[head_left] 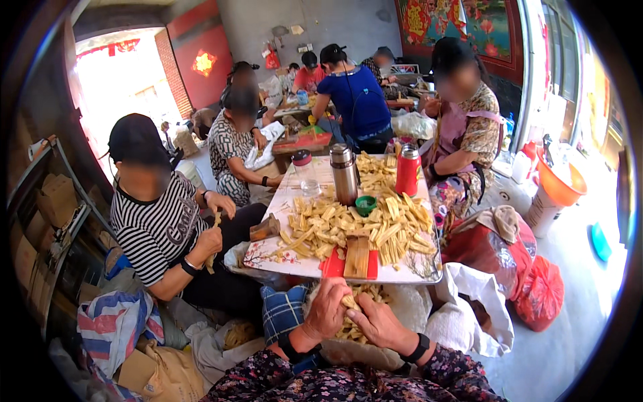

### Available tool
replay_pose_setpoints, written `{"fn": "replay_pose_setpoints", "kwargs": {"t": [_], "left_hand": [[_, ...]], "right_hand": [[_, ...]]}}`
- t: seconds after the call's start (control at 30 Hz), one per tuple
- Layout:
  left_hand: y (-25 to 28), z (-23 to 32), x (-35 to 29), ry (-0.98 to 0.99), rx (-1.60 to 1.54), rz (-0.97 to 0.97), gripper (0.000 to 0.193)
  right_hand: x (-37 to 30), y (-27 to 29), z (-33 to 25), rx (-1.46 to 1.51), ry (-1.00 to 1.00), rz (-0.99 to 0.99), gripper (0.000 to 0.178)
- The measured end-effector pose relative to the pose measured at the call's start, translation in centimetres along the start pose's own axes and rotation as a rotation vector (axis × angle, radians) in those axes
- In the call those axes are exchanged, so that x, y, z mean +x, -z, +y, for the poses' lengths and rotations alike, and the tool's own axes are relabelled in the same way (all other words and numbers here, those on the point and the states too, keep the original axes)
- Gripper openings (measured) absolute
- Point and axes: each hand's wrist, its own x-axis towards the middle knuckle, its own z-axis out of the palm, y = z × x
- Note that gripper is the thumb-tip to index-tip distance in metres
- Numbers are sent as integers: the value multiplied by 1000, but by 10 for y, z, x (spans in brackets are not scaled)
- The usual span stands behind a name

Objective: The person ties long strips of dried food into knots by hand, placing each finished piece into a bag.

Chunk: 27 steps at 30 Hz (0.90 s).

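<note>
My left hand (325, 309) and my right hand (383, 323) meet just past the near table edge. Both are closed, fingers pinching a short pale yellow strip (349, 302) between them; its exact kind I cannot make out. Below them is an open pale bag (412, 309) holding more such strips (358, 328). A wooden block (359, 260) lies on a red board (333, 265) at the table's near edge, just beyond my hands. Behind it, a heap of yellow strips (315, 228) covers much of the white, flower-printed table (268, 256).
A steel flask (344, 175), a red flask (406, 171), a clear jar (307, 177) and a green cup (365, 206) stand among the strips. Co-workers sit left (157, 221) and right (462, 127). Sacks (120, 321) crowd the left floor; a red bag (540, 295) lies right.
</note>
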Motion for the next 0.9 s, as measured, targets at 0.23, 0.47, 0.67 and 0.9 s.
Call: {"fn": "replay_pose_setpoints", "kwargs": {"t": [0.23, 0.47, 0.67, 0.9], "left_hand": [[3, 13, 3, 273, -569, -253, 9], [-11, 16, -13, 228, -411, -9, 20], [-23, 22, -10, 452, -692, 70, 20], [-9, -34, 7, 343, -253, 79, 25]], "right_hand": [[-11, 26, -3, 206, -159, 3, 29], [-13, 27, -7, 530, -310, -42, 24], [-10, 16, 10, 503, -293, 106, 27], [15, 13, 78, 771, -562, 209, 32]]}}
